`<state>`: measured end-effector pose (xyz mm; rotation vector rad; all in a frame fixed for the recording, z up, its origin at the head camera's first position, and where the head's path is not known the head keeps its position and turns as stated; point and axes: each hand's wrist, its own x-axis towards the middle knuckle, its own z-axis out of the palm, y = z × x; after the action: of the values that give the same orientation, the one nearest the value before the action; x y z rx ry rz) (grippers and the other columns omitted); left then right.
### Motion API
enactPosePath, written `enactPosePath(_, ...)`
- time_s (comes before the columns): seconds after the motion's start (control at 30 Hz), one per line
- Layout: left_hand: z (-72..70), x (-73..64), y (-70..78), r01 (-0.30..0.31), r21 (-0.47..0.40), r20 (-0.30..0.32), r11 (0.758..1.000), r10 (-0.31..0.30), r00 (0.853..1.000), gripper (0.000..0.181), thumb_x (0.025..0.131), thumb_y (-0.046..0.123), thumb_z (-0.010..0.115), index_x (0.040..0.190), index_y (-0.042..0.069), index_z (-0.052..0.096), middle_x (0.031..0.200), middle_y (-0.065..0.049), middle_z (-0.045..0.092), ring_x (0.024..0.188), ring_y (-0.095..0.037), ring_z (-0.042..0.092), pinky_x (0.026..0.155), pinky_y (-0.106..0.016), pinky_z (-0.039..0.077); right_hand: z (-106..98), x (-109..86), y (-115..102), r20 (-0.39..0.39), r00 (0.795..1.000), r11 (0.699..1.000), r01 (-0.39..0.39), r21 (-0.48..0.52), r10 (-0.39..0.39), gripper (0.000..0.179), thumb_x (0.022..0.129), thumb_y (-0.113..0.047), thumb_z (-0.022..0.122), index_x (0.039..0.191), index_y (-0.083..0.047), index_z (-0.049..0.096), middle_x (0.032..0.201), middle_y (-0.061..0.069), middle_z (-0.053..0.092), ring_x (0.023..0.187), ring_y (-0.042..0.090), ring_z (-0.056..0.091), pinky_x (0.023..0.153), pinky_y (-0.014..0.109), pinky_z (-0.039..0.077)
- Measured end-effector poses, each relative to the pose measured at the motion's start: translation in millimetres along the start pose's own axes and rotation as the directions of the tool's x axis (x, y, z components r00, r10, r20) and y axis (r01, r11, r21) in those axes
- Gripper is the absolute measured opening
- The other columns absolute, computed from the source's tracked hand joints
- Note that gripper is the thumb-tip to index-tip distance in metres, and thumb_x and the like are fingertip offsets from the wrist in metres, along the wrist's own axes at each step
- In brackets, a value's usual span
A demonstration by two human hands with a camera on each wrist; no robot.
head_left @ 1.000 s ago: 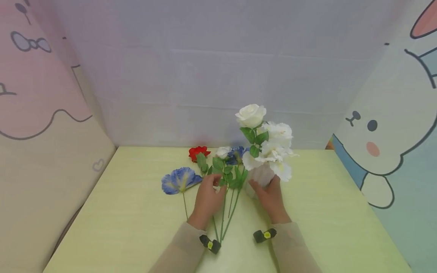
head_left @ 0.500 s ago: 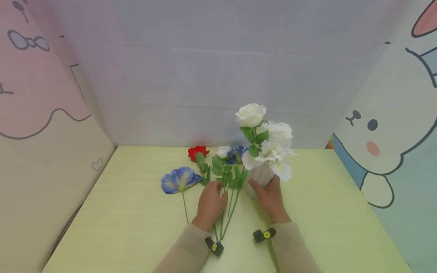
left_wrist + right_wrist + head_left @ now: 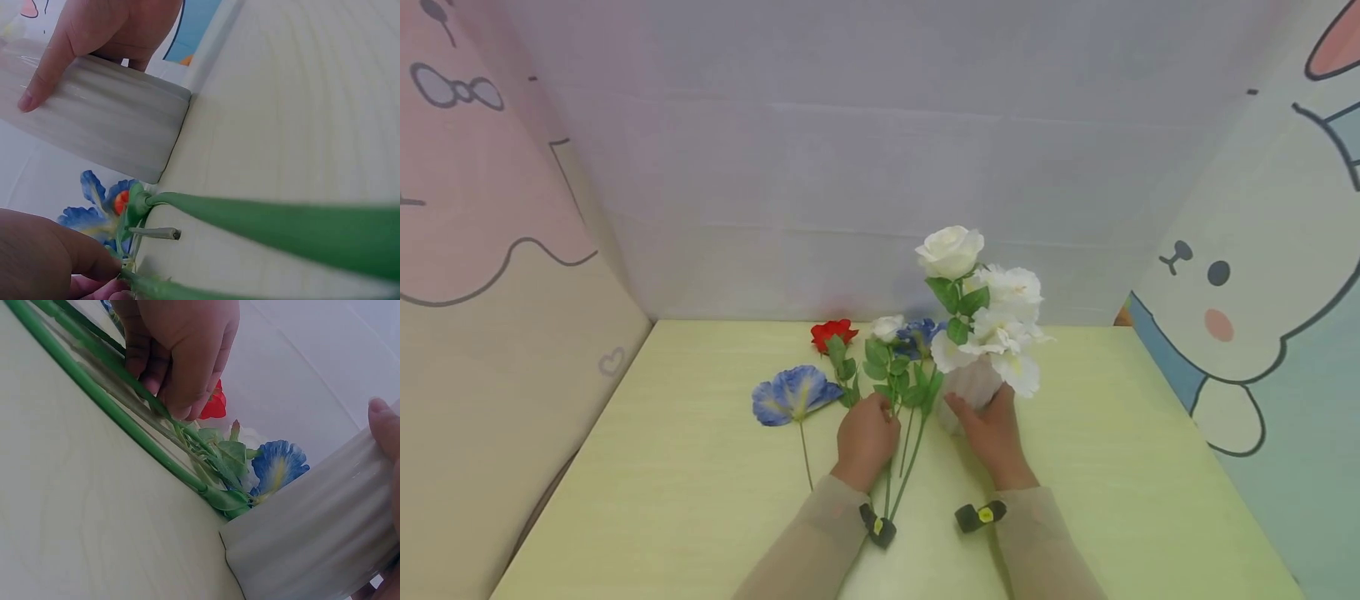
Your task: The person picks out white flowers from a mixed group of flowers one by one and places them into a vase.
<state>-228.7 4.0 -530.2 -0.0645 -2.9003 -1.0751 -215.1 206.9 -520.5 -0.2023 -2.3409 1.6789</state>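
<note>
Yellow table (image 3: 1120, 467) under flowers (image 3: 888, 327), between cartoon-printed walls (image 3: 1270, 275)

White vase (image 3: 312, 525) glossy, ridged – perhaps ceramic; table (image 3: 94, 519) smooth, wood-grained

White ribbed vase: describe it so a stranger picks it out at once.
Start at the pale yellow table and find the person's right hand. It grips the white ribbed vase, topped by large white blooms. It is the only vessel; the ruffled light-blue flower and bright red flower to its left lie loose on the table.
</note>
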Motion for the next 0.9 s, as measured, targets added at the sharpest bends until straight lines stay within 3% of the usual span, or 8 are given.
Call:
enactPosePath(0.17,-3.5,4.8,3.7,0.017,-0.049,0.030,0.999,-0.016,0.999,0.023,0.088,0.008,0.069,0.110,0.004,0.072,0.084,-0.004,0.070,0.070,-0.022,0.065,0.064,-0.042,0.055,-0.5,1.4,-0.3,-0.003,1.000,1.000,0.015,0.000,-0.015,0.076,0.090,-0.029,0.082,0.138,0.005,0.033,0.124,0.022,0.050,0.113,0.035,0.055,0.102,0.050,0.044)
enactPosePath(0.33,-7.0,7.5,2.6,0.085,-0.188,0.092,0.978,-0.069,0.993,0.028,0.083,0.006,0.068,0.111,0.002,0.072,0.092,-0.007,0.072,0.080,-0.024,0.067,0.070,-0.043,0.056,-0.6,1.1,-0.2,0.012,1.000,0.999,0.018,0.029,-0.019,0.075,0.090,-0.025,0.082,0.139,0.006,0.033,0.124,0.022,0.051,0.113,0.034,0.055,0.103,0.049,0.044)
enactPosePath(0.57,-15.0,6.0,-0.6,0.168,-0.421,0.206,0.891,-0.087,0.975,0.028,0.087,0.011,0.070,0.115,0.003,0.072,0.101,-0.008,0.072,0.091,-0.024,0.067,0.077,-0.042,0.056,-2.6,-3.4,-8.4,0.029,0.999,0.998,0.035,0.060,-0.037,0.074,0.091,-0.020,0.081,0.139,0.007,0.032,0.121,0.022,0.050,0.110,0.035,0.054,0.100,0.046,0.044)
enactPosePath(0.73,-20.2,2.8,0.8,0.220,-0.483,0.244,0.847,-0.111,0.963,0.029,0.086,0.012,0.071,0.113,0.005,0.074,0.099,-0.004,0.071,0.086,-0.021,0.064,0.074,-0.036,0.054,-0.8,-0.2,0.1,0.004,0.999,0.998,0.049,0.033,-0.049,0.075,0.090,-0.024,0.083,0.138,0.006,0.034,0.122,0.022,0.050,0.109,0.034,0.055,0.098,0.046,0.046)
enactPosePath(0.9,-25.5,-7.4,-2.4,0.279,-0.574,0.324,0.770,-0.100,0.941,0.034,0.088,0.011,0.070,0.121,0.002,0.072,0.101,-0.007,0.071,0.083,-0.018,0.066,0.077,-0.034,0.054,1.3,-0.2,1.9,-0.005,0.999,0.999,0.041,0.028,-0.041,0.075,0.089,-0.024,0.083,0.137,0.006,0.034,0.123,0.023,0.051,0.111,0.036,0.056,0.100,0.049,0.046)
